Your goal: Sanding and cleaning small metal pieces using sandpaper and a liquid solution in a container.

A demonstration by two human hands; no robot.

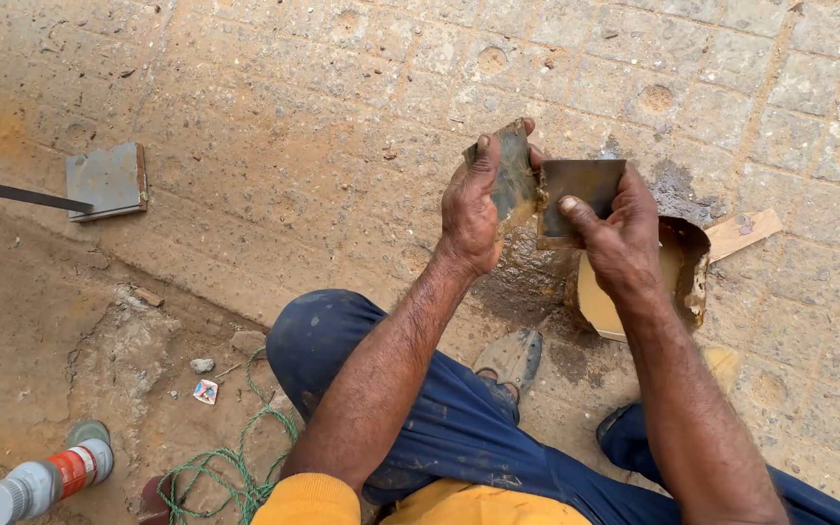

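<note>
My left hand (472,209) grips a dirty, rust-brown flat metal piece (512,175), thumb pressed along its face. My right hand (619,238) holds a darker square metal plate (583,190) edge to edge against it, thumb on its front. Both pieces are wet and muddy. Below my hands stands a cut-open yellowish plastic container (687,282) stained brown, partly hidden by my right wrist. My knees in blue trousers (439,408) fill the bottom of the view.
A grey square metal plate (106,181) with a dark rod (12,193) on it lies at the left. A piece of cardboard (743,233) lies by the container. Green cord (235,467) and a grey bottle with a red band (46,478) lie on the dirt.
</note>
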